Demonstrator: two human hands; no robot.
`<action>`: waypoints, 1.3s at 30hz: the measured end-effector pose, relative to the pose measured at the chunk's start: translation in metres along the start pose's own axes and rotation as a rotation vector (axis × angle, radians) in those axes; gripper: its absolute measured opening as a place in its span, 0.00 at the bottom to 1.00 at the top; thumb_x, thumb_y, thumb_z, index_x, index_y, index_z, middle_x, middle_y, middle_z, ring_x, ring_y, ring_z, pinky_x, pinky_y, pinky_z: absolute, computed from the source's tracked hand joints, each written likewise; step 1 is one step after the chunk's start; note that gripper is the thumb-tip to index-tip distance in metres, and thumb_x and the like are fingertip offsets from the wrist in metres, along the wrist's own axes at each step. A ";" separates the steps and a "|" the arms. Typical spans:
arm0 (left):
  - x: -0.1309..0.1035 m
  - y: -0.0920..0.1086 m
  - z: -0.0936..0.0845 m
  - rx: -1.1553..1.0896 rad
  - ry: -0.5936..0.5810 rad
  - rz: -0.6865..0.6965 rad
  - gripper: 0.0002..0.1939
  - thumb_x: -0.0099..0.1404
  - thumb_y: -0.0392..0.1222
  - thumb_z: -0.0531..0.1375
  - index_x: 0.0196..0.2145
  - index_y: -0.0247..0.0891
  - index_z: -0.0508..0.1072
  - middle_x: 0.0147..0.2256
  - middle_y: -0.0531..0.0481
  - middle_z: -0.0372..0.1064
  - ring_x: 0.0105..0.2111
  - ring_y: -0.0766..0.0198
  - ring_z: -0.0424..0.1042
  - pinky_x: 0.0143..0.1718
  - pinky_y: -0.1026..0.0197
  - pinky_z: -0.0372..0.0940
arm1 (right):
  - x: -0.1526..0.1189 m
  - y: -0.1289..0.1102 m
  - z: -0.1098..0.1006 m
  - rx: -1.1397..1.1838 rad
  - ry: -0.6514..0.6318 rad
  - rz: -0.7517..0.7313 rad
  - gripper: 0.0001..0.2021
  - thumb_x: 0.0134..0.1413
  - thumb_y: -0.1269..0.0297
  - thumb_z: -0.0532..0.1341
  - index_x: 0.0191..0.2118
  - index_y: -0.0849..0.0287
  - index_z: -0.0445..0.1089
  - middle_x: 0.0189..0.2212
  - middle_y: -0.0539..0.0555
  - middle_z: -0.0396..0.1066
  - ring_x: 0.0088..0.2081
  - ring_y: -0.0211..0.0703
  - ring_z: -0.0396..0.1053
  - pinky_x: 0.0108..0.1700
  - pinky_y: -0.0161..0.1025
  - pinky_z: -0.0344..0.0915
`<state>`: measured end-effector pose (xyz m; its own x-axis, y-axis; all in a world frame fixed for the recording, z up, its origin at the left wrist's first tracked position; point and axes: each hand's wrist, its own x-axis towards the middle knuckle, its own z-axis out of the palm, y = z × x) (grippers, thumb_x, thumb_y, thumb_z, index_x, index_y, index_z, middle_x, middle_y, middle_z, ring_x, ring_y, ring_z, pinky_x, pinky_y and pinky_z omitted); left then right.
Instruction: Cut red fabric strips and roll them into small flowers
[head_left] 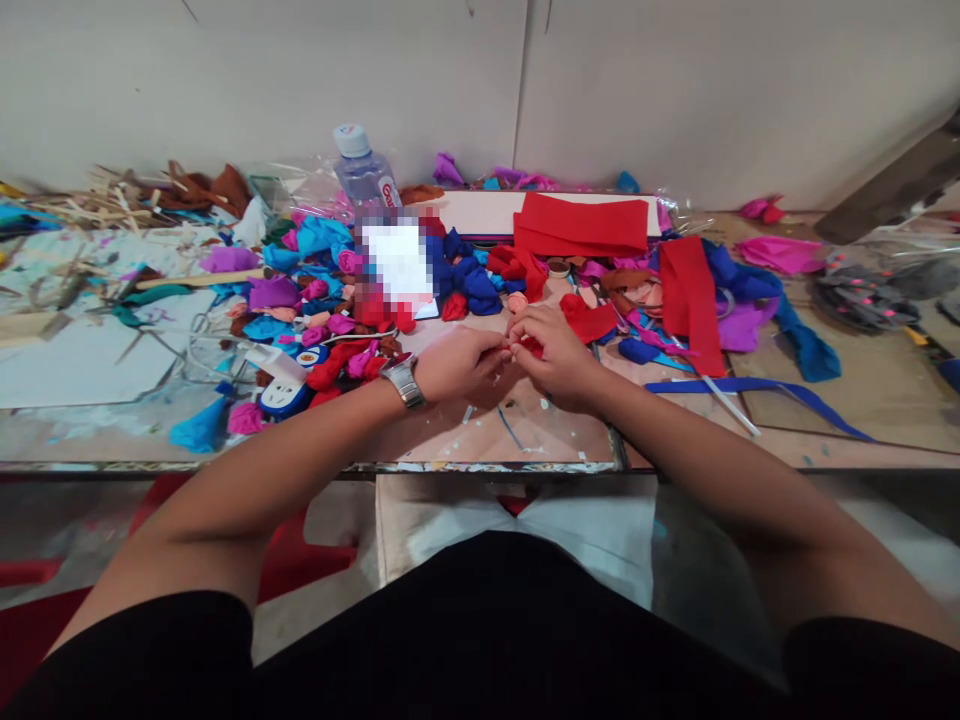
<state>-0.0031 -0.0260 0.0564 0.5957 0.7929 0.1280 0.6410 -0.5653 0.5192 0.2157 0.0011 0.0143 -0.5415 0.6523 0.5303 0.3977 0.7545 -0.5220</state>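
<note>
Over the middle of the table my left hand (461, 362) and my right hand (556, 352) meet at the fingertips. Both are closed in a pinch; whatever is between the fingers is too small or hidden to name. A bit of red shows by the right fingers. Just behind them lies a heap of crumpled crepe paper flowers, among them dark blue ones (476, 285) and red ones (517, 268). A roll of tape (557, 268) sits beyond my right hand. Folded red crepe paper (581, 225) rests on a white box at the back.
A clear bottle (364, 175) with a white cap stands behind the heap, near a blurred bright screen (401, 265). On the left are a power strip (283, 385) with its cable and a pile of sticks (127, 205). A blue strip (757, 388) lies at right.
</note>
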 end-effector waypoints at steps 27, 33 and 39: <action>0.000 -0.006 -0.001 -0.190 -0.032 -0.060 0.19 0.76 0.51 0.56 0.38 0.36 0.82 0.32 0.46 0.81 0.29 0.63 0.76 0.32 0.62 0.64 | 0.000 -0.010 -0.013 -0.069 0.034 -0.010 0.01 0.64 0.64 0.66 0.39 0.53 0.76 0.43 0.56 0.81 0.50 0.57 0.72 0.58 0.57 0.62; 0.000 -0.009 -0.002 -0.155 -0.027 -0.039 0.17 0.75 0.49 0.58 0.38 0.35 0.82 0.32 0.47 0.82 0.29 0.64 0.77 0.31 0.63 0.64 | 0.000 -0.012 -0.012 -0.078 0.018 0.007 0.02 0.66 0.66 0.64 0.38 0.53 0.75 0.43 0.56 0.80 0.50 0.57 0.71 0.57 0.56 0.62; 0.001 -0.011 -0.004 -0.325 -0.086 -0.086 0.17 0.78 0.47 0.56 0.39 0.35 0.79 0.34 0.45 0.84 0.31 0.63 0.83 0.33 0.65 0.71 | 0.000 -0.010 -0.013 -0.069 0.050 0.041 0.02 0.64 0.66 0.65 0.38 0.54 0.76 0.42 0.57 0.81 0.50 0.57 0.73 0.58 0.56 0.62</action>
<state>-0.0119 -0.0181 0.0539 0.5937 0.8046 0.0080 0.5110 -0.3847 0.7687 0.2213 -0.0055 0.0275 -0.4869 0.6840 0.5432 0.4698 0.7294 -0.4973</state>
